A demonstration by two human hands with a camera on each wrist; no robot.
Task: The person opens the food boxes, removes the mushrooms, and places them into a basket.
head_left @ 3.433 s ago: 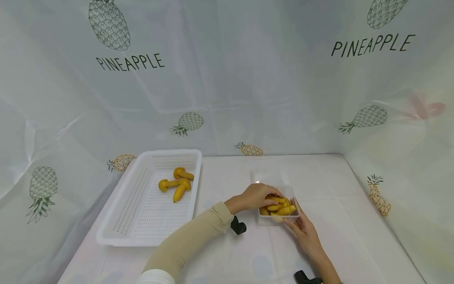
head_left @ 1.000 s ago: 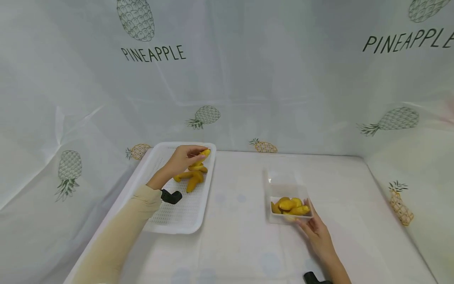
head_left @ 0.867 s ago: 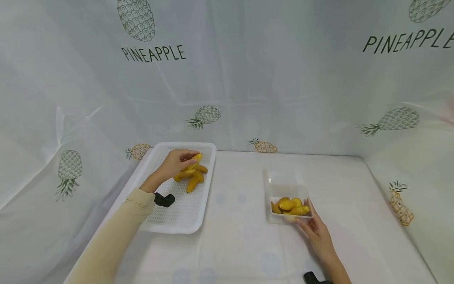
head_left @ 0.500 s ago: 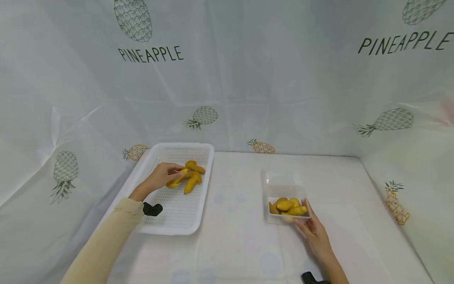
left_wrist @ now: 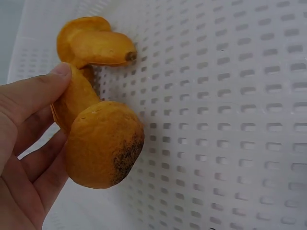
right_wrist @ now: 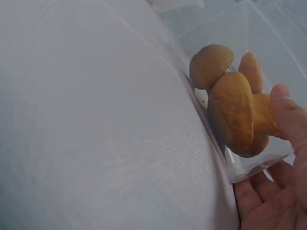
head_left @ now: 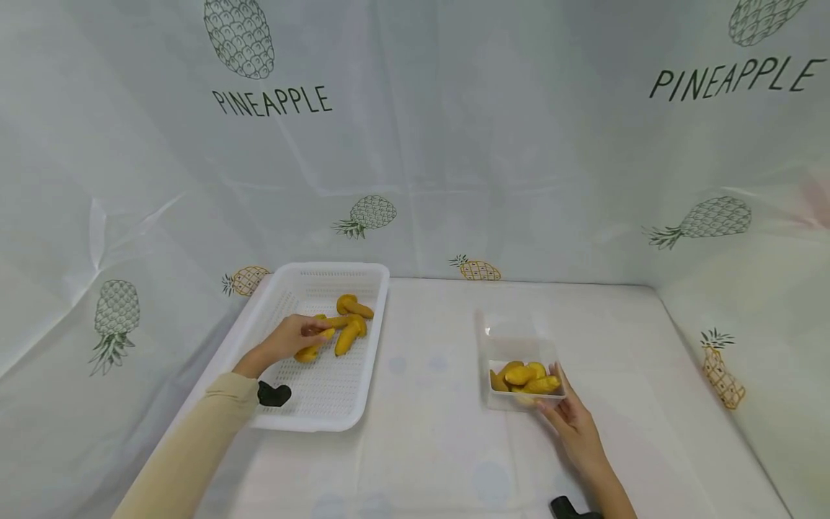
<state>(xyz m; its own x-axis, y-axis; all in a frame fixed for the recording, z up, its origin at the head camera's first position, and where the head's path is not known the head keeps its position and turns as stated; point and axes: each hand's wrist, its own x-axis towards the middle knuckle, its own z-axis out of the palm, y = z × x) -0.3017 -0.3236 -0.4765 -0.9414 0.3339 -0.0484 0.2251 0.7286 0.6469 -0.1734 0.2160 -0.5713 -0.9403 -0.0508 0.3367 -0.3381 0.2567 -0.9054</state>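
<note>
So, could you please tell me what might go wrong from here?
The left hand pinches a mushroom by its stem, so it could slip. Nearby mushrooms in the tray might get knocked. The right hand holds the box at one side, so it might tip.

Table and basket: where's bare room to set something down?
Bare table lies between the white basket and clear box, and right of the right hand, out to the curtain. Inside the basket, its front right is bare. Crowded: the basket around the left hand, which holds a mushroom beside others, and the box of mushrooms.
</note>
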